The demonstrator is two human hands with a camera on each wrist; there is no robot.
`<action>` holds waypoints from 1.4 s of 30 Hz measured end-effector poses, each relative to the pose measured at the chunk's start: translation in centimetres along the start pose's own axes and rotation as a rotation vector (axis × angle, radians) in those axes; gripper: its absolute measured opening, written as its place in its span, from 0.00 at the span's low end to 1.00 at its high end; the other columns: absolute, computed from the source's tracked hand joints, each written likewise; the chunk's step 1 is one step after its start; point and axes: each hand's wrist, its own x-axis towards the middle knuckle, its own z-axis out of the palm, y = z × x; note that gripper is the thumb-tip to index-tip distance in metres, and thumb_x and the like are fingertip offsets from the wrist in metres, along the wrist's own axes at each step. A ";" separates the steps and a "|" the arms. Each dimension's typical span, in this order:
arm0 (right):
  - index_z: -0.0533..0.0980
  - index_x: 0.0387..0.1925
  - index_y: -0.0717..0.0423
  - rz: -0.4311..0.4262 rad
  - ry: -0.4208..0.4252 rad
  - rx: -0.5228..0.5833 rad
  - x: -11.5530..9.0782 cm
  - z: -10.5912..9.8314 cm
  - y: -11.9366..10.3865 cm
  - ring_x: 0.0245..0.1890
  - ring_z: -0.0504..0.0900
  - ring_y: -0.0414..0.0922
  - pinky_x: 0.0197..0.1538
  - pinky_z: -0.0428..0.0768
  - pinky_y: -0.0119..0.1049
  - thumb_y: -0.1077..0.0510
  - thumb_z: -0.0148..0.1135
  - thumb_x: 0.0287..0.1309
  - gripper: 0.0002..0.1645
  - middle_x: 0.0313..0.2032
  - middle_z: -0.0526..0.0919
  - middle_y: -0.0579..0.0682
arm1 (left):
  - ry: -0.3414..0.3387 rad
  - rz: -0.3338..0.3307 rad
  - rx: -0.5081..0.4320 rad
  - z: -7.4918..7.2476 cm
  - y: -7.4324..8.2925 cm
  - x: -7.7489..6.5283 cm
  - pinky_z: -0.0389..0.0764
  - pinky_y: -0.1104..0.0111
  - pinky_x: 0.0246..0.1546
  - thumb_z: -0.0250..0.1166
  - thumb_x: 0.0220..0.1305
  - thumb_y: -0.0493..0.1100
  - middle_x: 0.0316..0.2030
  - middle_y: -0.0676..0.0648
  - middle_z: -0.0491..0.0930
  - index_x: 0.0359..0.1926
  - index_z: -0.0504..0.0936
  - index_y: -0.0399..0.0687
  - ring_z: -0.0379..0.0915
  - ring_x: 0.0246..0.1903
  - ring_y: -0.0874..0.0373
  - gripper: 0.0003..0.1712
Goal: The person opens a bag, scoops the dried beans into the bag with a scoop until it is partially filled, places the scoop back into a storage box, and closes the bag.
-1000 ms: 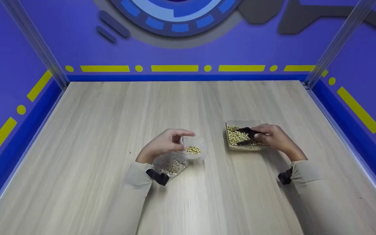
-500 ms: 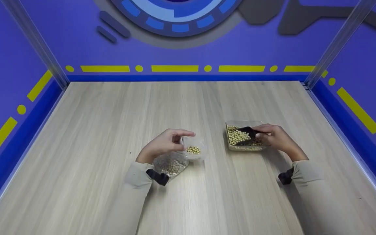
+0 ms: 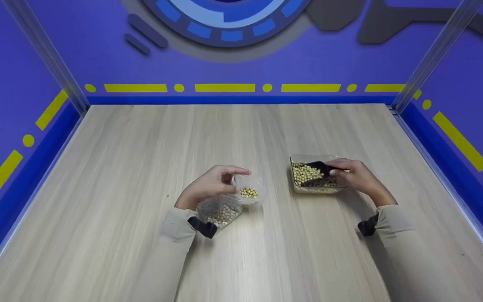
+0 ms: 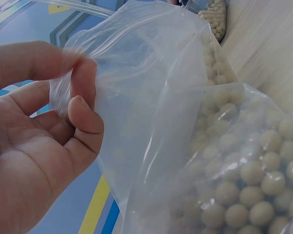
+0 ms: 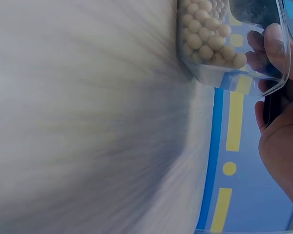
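My left hand [image 3: 210, 186] pinches the rim of a clear plastic bag [image 4: 132, 92] between thumb and fingers and holds its mouth apart. Round pale-yellow beans [image 4: 249, 195] fill the lower part of that bag, which rests on the table. To the right, my right hand [image 3: 361, 178] grips the handle of a dark scoop [image 3: 320, 167]. The scoop's blade is tilted down inside a clear rectangular container [image 3: 317, 191], among more of the same beans [image 3: 304, 174]. Part of the blade is hidden by beans and fingers. The handle [image 5: 272, 107] shows below the container's rim in the right wrist view.
A pale wood table [image 3: 162, 138] lies under everything. Blue panels [image 3: 224, 71] with yellow marks stand at the back and both sides. A gap of bare tabletop separates bag and container. Each wrist carries a black strap mount [image 3: 202, 227].
My right hand and the scoop have shifted very slightly to the right inside the container, and the scoop's blade has turned a little. The left hand and the bag have stayed still.
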 end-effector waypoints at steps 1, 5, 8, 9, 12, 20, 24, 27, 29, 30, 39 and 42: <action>0.77 0.55 0.64 0.002 0.002 -0.001 0.0 0.0 0.1 0.59 0.72 0.62 0.57 0.73 0.54 0.62 0.57 0.63 0.20 0.55 0.78 0.65 | 0.000 0.000 0.004 0.0 0.0 0.0 0.66 0.75 0.26 0.59 0.53 0.24 0.21 0.53 0.65 0.62 0.73 0.36 0.59 0.24 0.61 0.32; 0.77 0.55 0.65 -0.007 0.009 -0.012 0.1 -0.1 0.2 0.58 0.73 0.61 0.57 0.74 0.52 0.62 0.58 0.62 0.20 0.55 0.78 0.65 | -0.002 -0.004 0.007 0.0 0.0 0.1 0.65 0.74 0.25 0.59 0.53 0.25 0.21 0.53 0.65 0.63 0.72 0.35 0.58 0.23 0.60 0.32; 0.77 0.55 0.65 -0.023 0.018 -0.016 0.1 -0.1 0.2 0.58 0.73 0.61 0.56 0.74 0.51 0.63 0.58 0.62 0.20 0.54 0.79 0.65 | -0.002 -0.005 0.007 -0.1 0.0 0.1 0.65 0.75 0.25 0.59 0.53 0.25 0.21 0.53 0.65 0.63 0.72 0.36 0.58 0.23 0.60 0.32; 0.77 0.54 0.65 -0.027 0.020 -0.016 0.1 -0.1 0.2 0.57 0.73 0.61 0.56 0.74 0.51 0.63 0.59 0.61 0.20 0.54 0.79 0.64 | -0.002 -0.004 0.006 -0.1 0.0 0.1 0.65 0.75 0.25 0.59 0.53 0.25 0.21 0.53 0.64 0.63 0.73 0.36 0.59 0.23 0.61 0.32; 0.78 0.54 0.64 -0.025 0.025 -0.017 0.2 -0.1 0.3 0.57 0.73 0.61 0.56 0.74 0.49 0.63 0.59 0.61 0.20 0.54 0.80 0.64 | -0.002 0.001 0.013 -0.1 0.1 0.0 0.66 0.75 0.26 0.59 0.53 0.25 0.21 0.53 0.65 0.62 0.74 0.37 0.59 0.24 0.61 0.32; 0.78 0.55 0.62 0.000 0.031 -0.001 0.1 -0.1 0.7 0.59 0.72 0.61 0.57 0.74 0.50 0.59 0.58 0.63 0.20 0.55 0.78 0.64 | -0.007 0.018 0.010 -0.2 0.1 0.0 0.66 0.75 0.26 0.59 0.53 0.26 0.21 0.54 0.66 0.62 0.74 0.37 0.59 0.23 0.62 0.31; 0.77 0.56 0.62 0.003 0.023 0.014 -0.1 -0.2 0.8 0.60 0.71 0.62 0.59 0.72 0.51 0.58 0.58 0.64 0.21 0.56 0.77 0.65 | -0.008 0.035 0.006 -0.2 0.0 0.0 0.66 0.75 0.27 0.59 0.53 0.26 0.22 0.54 0.67 0.61 0.74 0.36 0.60 0.24 0.63 0.31; 0.77 0.56 0.62 0.007 0.016 0.021 -0.2 -0.3 0.9 0.61 0.72 0.56 0.60 0.71 0.49 0.57 0.58 0.64 0.21 0.57 0.76 0.64 | -0.011 0.047 0.006 -0.2 0.0 0.0 0.67 0.75 0.27 0.59 0.53 0.25 0.22 0.54 0.67 0.61 0.73 0.34 0.62 0.25 0.63 0.31; 0.77 0.57 0.61 0.008 0.017 0.022 -0.2 -0.3 1.0 0.60 0.73 0.44 0.60 0.73 0.43 0.56 0.57 0.64 0.22 0.58 0.77 0.63 | -0.011 0.048 0.006 -0.2 -0.1 0.0 0.67 0.76 0.27 0.59 0.53 0.25 0.22 0.54 0.67 0.61 0.73 0.34 0.62 0.25 0.63 0.31; 0.77 0.57 0.60 0.007 0.019 0.025 -0.2 -0.3 1.0 0.59 0.73 0.37 0.60 0.73 0.38 0.56 0.57 0.64 0.22 0.58 0.77 0.63 | -0.012 0.050 0.009 -0.2 -0.1 0.0 0.66 0.76 0.27 0.60 0.53 0.25 0.22 0.54 0.67 0.61 0.73 0.33 0.61 0.25 0.63 0.31; 0.77 0.56 0.62 -0.015 0.046 0.074 -0.3 -0.3 0.9 0.52 0.67 0.19 0.54 0.65 0.13 0.59 0.58 0.63 0.21 0.56 0.77 0.64 | -0.008 0.042 0.016 -0.2 -0.1 0.0 0.67 0.76 0.27 0.59 0.53 0.26 0.22 0.54 0.68 0.61 0.74 0.36 0.62 0.25 0.63 0.31; 0.77 0.56 0.62 -0.005 0.045 0.069 -0.2 -0.3 0.6 0.53 0.67 0.20 0.53 0.66 0.14 0.59 0.59 0.63 0.21 0.57 0.77 0.64 | -0.009 0.047 0.011 -0.2 -0.1 0.0 0.68 0.76 0.28 0.59 0.53 0.26 0.22 0.54 0.68 0.61 0.74 0.35 0.63 0.25 0.63 0.31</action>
